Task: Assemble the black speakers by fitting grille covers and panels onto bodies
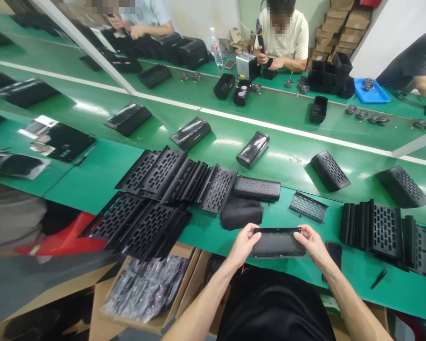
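Note:
Between my two hands, above the near edge of the green table, is a black speaker grille panel [279, 244] with a smooth dark inner face towards me. My left hand [244, 244] pinches its left end, thumb on top. At the right end my right hand [310, 241] grips it the same way. Just beyond lies a folded black cloth [241, 214], with a black slotted speaker casing [257, 188] behind it. A single slotted grille [308, 207] rests flat past my right hand. A dark phone [332, 258] lies beside my right wrist.
Stacked slotted grilles [163, 175] spread to the left; another stack [385, 229] stands right. A black pen-like tool [379, 278] lies near the right edge. Black casings [252, 149] sit along the green conveyor [291, 166]. A co-worker [284, 38] works opposite. An open carton [145, 289] holds plastic-wrapped parts below.

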A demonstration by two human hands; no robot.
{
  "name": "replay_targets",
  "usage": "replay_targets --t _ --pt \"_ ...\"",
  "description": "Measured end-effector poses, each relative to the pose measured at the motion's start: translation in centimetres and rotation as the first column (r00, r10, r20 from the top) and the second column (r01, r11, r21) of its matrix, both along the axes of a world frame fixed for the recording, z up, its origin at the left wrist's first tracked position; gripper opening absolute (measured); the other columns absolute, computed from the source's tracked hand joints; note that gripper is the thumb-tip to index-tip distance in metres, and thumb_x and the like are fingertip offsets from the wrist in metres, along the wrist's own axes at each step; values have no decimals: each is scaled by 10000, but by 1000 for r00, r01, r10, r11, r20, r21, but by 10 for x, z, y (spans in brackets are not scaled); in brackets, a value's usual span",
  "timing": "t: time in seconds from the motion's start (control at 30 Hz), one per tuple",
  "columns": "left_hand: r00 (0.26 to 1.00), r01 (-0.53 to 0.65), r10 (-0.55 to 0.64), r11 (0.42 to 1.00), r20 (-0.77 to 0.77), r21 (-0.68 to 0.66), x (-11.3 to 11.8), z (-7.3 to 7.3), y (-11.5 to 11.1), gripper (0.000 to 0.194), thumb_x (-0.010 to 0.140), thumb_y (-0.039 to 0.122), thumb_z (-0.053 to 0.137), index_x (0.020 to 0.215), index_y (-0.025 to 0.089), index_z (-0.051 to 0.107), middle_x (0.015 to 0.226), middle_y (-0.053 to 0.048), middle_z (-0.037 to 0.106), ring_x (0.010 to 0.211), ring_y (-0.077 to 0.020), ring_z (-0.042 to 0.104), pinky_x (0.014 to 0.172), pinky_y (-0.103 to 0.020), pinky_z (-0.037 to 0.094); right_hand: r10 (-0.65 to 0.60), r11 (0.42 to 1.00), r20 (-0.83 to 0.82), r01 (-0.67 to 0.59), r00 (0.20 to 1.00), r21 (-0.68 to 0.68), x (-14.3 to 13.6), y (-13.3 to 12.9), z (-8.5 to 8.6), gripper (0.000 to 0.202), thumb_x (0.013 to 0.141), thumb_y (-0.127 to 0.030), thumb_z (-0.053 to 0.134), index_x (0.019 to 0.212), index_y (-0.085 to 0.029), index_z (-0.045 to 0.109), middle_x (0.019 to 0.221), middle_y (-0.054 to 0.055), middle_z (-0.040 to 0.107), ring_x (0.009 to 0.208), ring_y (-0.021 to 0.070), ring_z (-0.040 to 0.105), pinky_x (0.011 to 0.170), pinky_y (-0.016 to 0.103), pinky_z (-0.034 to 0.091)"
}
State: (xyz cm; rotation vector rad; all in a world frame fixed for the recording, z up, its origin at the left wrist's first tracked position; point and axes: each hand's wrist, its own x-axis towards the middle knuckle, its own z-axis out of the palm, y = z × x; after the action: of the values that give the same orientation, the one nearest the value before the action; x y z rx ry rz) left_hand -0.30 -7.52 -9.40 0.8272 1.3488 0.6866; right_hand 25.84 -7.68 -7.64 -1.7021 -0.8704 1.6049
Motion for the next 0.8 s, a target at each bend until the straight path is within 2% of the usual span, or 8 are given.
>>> replay_targets --t 0.13,0.3,0.4,0.53,0.6,0.67,0.73,0.8 --pt "982 -65 69 997 173 -30 -4 25 -4 552 739 529 790 1141 214 582 902 -13 689 776 -170 634 718 -268 484 -38 999 -73 39 997 22 -4 0 23 577 623 -647 890 927 -223 644 826 27 722 745 202 648 700 313 522" --pt "941 -103 112 994 320 -46 -9 46 -10 485 756 449 836 1122 181 662 981 -49 721 907 -196 659 795 -275 504 -69 997 -108 72 992 26 -4 -6 43 545 650 -626 894 943 -223 673 827 11 706 735 179 618 659 274 496" --pt "944 -40 45 999 328 -23 -16 50 -13 504 794 422 813 1206 167 678 956 -54 723 811 -164 647 704 -242 494 -113 993 -151 115 982 10 -4 -8 54 526 647 -595 917 935 -223 681 806 -5 689 699 151 592 620 241 473" --pt "909 30 9 996 417 -85 -27 51 -12 676 785 352 808 1414 233 592 968 -47 724 663 -112 615 591 -212 472 -179 984 -231 174 956 -41 -1 -12 66 514 623 -535 960 927 -223 687 788 -14 681 659 131 582 600 227 478" --pt "931 -45 69 996 359 -77 -30 49 -9 608 783 387 802 1347 219 650 964 -59 737 721 -142 654 635 -238 511 -199 980 -263 189 944 -62 1 -14 68 504 621 -511 971 929 -223 694 779 -17 675 648 128 587 604 229 492" --pt "969 -190 188 982 162 -4 -30 46 -4 441 826 510 745 1098 163 753 752 -37 708 680 -154 634 646 -256 511 -212 977 -283 198 936 -78 2 -16 69 495 622 -490 979 936 -223 705 770 -20 675 644 125 594 607 226 503" --pt "956 -292 293 954 -14 73 -29 44 -1 479 826 628 708 826 151 749 575 -3 615 575 -136 552 601 -251 473 -221 975 -297 202 929 -93 3 -17 69 487 618 -474 987 933 -221 714 769 -17 685 647 123 608 614 223 514" --pt "947 -314 319 946 -49 85 -26 44 -1 538 769 693 736 776 155 733 625 -15 645 576 -134 547 588 -250 465 -231 972 -315 208 920 -107 3 -17 70 479 616 -461 993 927 -223 718 775 -14 699 656 124 627 637 228 532"
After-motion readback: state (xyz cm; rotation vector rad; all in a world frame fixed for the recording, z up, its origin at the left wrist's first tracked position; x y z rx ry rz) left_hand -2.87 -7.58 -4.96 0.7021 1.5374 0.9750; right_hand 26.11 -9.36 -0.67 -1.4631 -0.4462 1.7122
